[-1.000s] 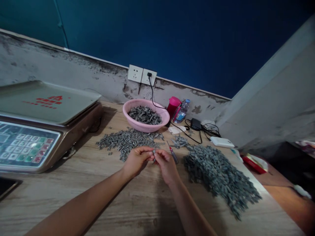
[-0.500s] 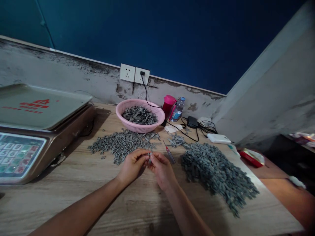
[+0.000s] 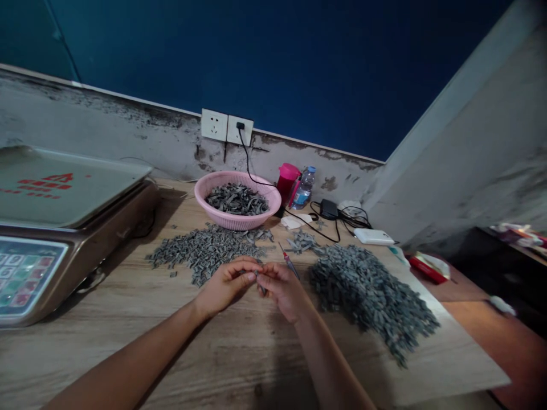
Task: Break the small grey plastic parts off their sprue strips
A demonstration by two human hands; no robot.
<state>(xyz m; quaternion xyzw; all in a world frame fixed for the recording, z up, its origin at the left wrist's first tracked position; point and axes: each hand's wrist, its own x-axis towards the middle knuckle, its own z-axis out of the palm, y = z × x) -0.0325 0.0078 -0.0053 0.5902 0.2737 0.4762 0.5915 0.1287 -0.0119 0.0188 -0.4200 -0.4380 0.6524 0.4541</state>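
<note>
as i watch through the head camera, the left hand (image 3: pixel 226 285) and right hand (image 3: pixel 282 291) sit together at lower centre, both nearly closed, their fingertips pinched on a small grey piece (image 3: pixel 257 277) that's too small to make out. a heap of grey pieces (image 3: pixel 205 250) lies just beyond the left hand, a bigger heap (image 3: pixel 367 299) to the right, and a slim red-tipped tool (image 3: pixel 289 265) just past the right hand. up at centre — on the wooden table (image 3: pixel 106 353) — sits a pink basket (image 3: pixel 236 224) of grey strips (image 3: pixel 236 199), with a weighing scale (image 3: pixel 64 191) at far left.
</note>
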